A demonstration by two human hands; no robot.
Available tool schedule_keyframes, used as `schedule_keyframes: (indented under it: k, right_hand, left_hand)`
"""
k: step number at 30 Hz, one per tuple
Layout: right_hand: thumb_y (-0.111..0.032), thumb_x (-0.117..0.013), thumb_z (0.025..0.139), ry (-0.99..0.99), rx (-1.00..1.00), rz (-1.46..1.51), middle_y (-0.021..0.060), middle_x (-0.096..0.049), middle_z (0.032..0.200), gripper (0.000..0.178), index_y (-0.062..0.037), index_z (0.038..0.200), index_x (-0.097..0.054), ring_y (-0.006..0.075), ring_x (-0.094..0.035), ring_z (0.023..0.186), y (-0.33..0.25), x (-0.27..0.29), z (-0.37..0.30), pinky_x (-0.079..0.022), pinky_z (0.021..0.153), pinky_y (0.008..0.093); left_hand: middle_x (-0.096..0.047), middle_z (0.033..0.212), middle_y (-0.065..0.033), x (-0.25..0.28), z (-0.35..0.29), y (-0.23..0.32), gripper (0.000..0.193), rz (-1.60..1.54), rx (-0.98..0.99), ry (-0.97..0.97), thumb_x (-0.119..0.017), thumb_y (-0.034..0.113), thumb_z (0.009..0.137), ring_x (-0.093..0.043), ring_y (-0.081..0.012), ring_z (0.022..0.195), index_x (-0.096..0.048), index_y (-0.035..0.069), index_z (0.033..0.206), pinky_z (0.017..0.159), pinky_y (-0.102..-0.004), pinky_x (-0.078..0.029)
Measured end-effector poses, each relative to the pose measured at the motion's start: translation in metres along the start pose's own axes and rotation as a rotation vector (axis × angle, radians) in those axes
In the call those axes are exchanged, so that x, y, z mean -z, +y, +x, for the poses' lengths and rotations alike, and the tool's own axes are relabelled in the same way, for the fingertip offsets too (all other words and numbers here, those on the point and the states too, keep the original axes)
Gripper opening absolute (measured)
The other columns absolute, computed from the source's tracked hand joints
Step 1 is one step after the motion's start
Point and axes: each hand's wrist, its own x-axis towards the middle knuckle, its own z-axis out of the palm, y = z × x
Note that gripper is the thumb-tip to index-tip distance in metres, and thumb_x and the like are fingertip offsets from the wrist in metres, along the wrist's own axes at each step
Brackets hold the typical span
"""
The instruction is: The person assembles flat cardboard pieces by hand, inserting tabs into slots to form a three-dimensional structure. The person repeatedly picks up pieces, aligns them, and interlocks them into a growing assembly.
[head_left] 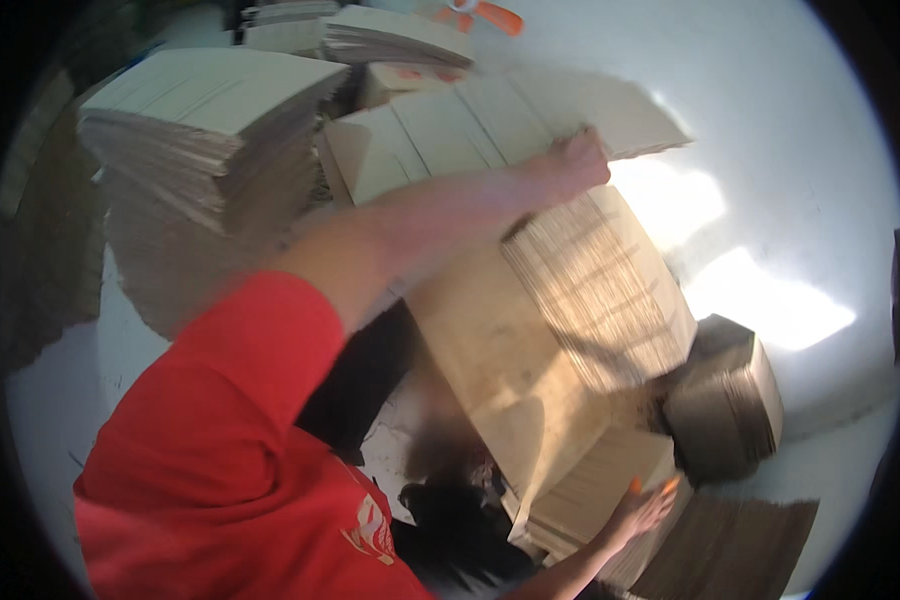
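Your left hand (577,160) clamps the tilted cardboard bundle (595,290); your right hand (642,510), fingers spread, steadies its base; sheets may slide out, I judge.

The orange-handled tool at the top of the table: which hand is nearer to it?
Left. The left hand grips flat cardboard sheets just below the orange-handled tool. The right hand is far away, on a cardboard stack at the bottom.

Our left arm, red-sleeved, stretches far forward, left hand (575,160) clenched with fingers curled; our right hand (642,510) lies low, fingers spread.
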Motion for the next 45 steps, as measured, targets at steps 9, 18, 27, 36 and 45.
schedule_keyframes:
  k: [9,18,27,36,45]
  right_hand:
    - [-0.04,-0.074,0.081,-0.788,-0.269,-0.232,0.01,-0.053,0.123,0.066,-0.009,0.135,-0.049,0.0276,-0.051,0.111,-0.048,-0.007,-0.028,-0.047,0.082,0.0447]
    - [-0.06,-0.067,0.08,-0.896,-0.35,-0.155,0.0153,-0.045,0.145,0.085,-0.0089,0.143,-0.044,0.0388,-0.041,0.133,-0.031,-0.022,-0.043,-0.04,0.099,0.0608]
    - [-0.061,-0.067,0.081,-0.645,-0.416,-0.239,0.0164,-0.053,0.135,0.079,-0.0079,0.137,-0.052,0.0383,-0.053,0.119,0.026,-0.072,-0.082,-0.046,0.09,0.0573]
    - [-0.056,-0.062,0.088,-0.458,-0.573,0.017,0.019,-0.068,0.104,0.06,-0.0014,0.113,-0.065,0.0358,-0.067,0.083,0.001,-0.063,-0.058,-0.053,0.062,0.0481]
    - [-0.049,-0.063,0.089,-0.441,-0.267,-0.098,0.0147,-0.066,0.101,0.055,-0.0024,0.118,-0.061,0.0322,-0.063,0.08,-0.007,-0.119,-0.091,-0.05,0.062,0.0442]
  left_hand:
    - [-0.068,0.082,-0.0108,-0.171,-0.113,0.008,0.01,-0.291,0.241,0.081,-0.062,0.014,0.077,-0.061,-0.0299,0.088,-0.072,0.012,0.079,0.082,-0.0479,-0.045]
    - [-0.07,0.099,-0.0157,-0.195,-0.137,0.038,0.02,-0.09,0.25,-0.278,-0.057,0.017,0.084,-0.064,-0.0341,0.099,-0.073,0.008,0.092,0.089,-0.0585,-0.045]
    - [-0.068,0.094,-0.0183,-0.173,-0.134,0.031,0.023,-0.406,0.376,-0.302,-0.064,0.023,0.08,-0.065,-0.0329,0.092,-0.072,0.003,0.089,0.082,-0.044,-0.052]
    - [-0.067,0.097,-0.016,-0.159,-0.128,0.014,0.048,-0.357,0.361,-0.282,-0.073,0.04,0.078,-0.066,-0.0306,0.091,-0.066,0.0,0.105,0.069,-0.0428,-0.054]
    - [-0.066,0.1,-0.018,-0.115,-0.114,0.06,0.037,-0.626,0.127,-0.276,-0.064,0.032,0.088,-0.065,-0.0353,0.088,-0.06,-0.001,0.105,0.076,-0.0464,-0.051]
